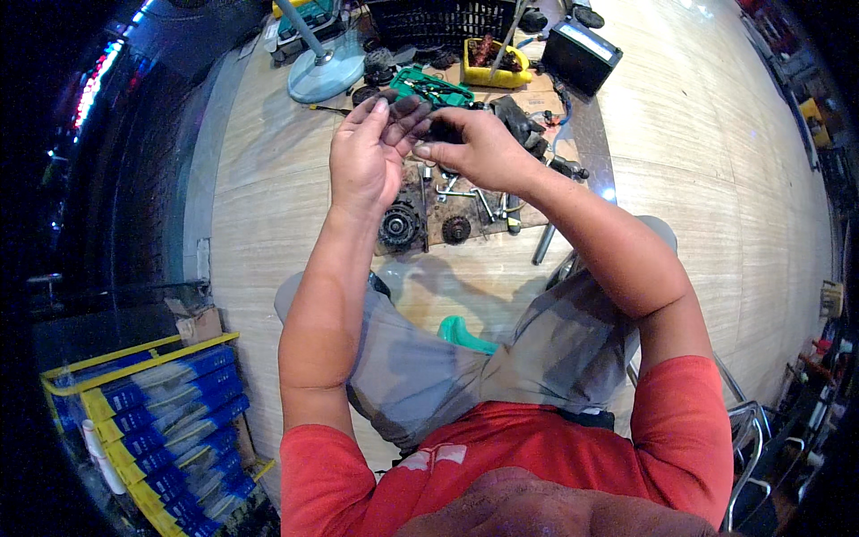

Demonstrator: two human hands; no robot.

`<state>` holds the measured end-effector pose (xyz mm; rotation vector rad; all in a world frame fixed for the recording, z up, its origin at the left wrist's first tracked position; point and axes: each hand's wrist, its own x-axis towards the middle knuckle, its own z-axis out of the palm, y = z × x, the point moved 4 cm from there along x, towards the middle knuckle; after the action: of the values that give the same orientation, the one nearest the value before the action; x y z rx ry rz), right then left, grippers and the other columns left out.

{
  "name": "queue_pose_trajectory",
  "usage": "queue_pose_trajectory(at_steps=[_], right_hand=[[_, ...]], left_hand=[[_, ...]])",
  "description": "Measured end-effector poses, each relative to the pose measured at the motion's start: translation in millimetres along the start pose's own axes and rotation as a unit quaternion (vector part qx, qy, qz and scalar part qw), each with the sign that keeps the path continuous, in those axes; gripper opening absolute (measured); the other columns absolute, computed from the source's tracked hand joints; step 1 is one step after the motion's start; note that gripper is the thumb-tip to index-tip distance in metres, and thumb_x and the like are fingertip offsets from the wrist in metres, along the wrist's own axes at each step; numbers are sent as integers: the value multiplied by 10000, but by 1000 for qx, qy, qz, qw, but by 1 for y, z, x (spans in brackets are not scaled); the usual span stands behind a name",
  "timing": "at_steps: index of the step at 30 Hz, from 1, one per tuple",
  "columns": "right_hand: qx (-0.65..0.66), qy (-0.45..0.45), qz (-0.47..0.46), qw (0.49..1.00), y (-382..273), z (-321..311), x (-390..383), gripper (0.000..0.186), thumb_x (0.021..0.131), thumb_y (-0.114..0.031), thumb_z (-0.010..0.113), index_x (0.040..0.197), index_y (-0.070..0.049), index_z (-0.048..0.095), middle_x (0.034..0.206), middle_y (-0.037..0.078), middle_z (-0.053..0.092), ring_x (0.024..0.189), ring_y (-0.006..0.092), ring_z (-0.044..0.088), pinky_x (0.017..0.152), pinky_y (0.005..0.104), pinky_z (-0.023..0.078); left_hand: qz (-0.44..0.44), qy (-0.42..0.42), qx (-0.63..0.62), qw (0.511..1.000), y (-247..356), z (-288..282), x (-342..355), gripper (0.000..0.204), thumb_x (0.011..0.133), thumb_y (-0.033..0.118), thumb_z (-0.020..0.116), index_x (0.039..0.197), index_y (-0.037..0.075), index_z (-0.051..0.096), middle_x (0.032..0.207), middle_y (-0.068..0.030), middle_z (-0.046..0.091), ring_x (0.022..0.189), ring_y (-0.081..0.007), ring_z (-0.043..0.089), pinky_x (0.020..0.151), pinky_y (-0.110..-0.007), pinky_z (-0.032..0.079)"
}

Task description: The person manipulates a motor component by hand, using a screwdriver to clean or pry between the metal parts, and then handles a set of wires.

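My left hand is raised over the work mat, palm turned up. Its blackened fingers are curled, with the thumb near the fingertips. My right hand meets it from the right, thumb and fingers bent toward the left fingers. Whatever lies between the fingertips is too small and dark to make out. Beneath the hands lie a round toothed metal part, a smaller dark gear and several metal wrenches. Just beyond the hands sits a green tool case, opened, with tools inside.
Farther off stand a yellow container of greasy parts, a black battery, a black crate and a pale round stand base. A metal tube lies near my right knee. A yellow rack with blue packages is at left.
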<state>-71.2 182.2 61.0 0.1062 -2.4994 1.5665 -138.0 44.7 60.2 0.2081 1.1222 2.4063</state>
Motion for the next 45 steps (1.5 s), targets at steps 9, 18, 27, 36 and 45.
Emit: queue_pose_trajectory(at_steps=[9,18,27,36,45], right_hand=[[36,97,-33,994,4,-7,4,376,770,-204,768,1051,-2,621,948,183,684,877,274,681,781,360,529],[113,42,-10,993,11,-8,11,378,767,-164,768,1085,-7,639,938,125,696,836,184,650,801,321,519],[127,-11,11,992,16,-6,16,294,829,-199,726,1028,11,676,851,95,706,757,156,646,716,312,524],[251,-171,186,934,16,11,2,196,913,-177,651,1018,-15,684,798,20,676,672,70,597,597,237,489],[158,-159,136,965,31,14,7,223,896,-221,670,974,-14,696,734,23,661,651,78,552,586,267,459]], left_hand=[[0,-68,-25,997,-14,10,-3,211,991,65,451,1122,-37,582,1099,-187,654,1006,-285,658,878,-400,547],[-15,-96,-15,995,-16,9,-3,194,979,53,475,1106,-27,597,1091,-169,657,983,-257,662,854,-376,556],[-39,-91,-14,995,-21,7,-3,191,981,53,468,1091,-27,603,1040,-152,664,932,-236,670,811,-360,568],[18,44,-23,999,13,-11,6,186,990,64,427,1094,-48,533,1073,-230,634,986,-372,652,865,-491,556],[-9,19,11,1000,17,-16,2,203,986,80,441,1111,-33,553,1072,-213,648,993,-346,653,867,-473,547]])
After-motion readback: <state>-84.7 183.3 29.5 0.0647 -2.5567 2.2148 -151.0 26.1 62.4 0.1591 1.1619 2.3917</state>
